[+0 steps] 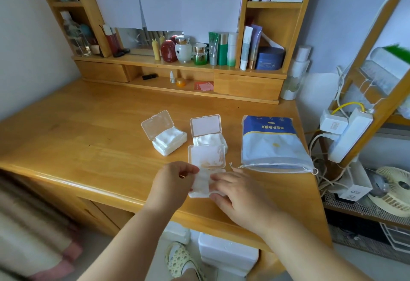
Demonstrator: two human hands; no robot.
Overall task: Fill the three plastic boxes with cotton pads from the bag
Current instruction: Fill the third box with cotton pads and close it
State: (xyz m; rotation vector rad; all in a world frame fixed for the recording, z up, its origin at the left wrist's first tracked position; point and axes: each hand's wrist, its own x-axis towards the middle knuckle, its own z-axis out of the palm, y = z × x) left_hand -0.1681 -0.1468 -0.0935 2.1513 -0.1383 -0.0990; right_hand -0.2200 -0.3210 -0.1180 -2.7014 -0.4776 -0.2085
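On the wooden desk (88, 129) stand three clear plastic boxes, all with lids raised. The left box (169, 142) is packed with white cotton pads, and so is the far box (209, 139) beside it. The near box (206, 184) sits just in front of the far one, its lid (206, 156) upright, its base mostly hidden by the hands. The left hand (172, 183) pinches a stack of pads (202, 182) between thumb and fingers at the near box; the right hand (237, 194) has its fingers curled round the stack's other side. The blue bag (271, 142) lies flat to the right of the boxes, its mouth toward the desk's front edge, near the right hand but apart from it.
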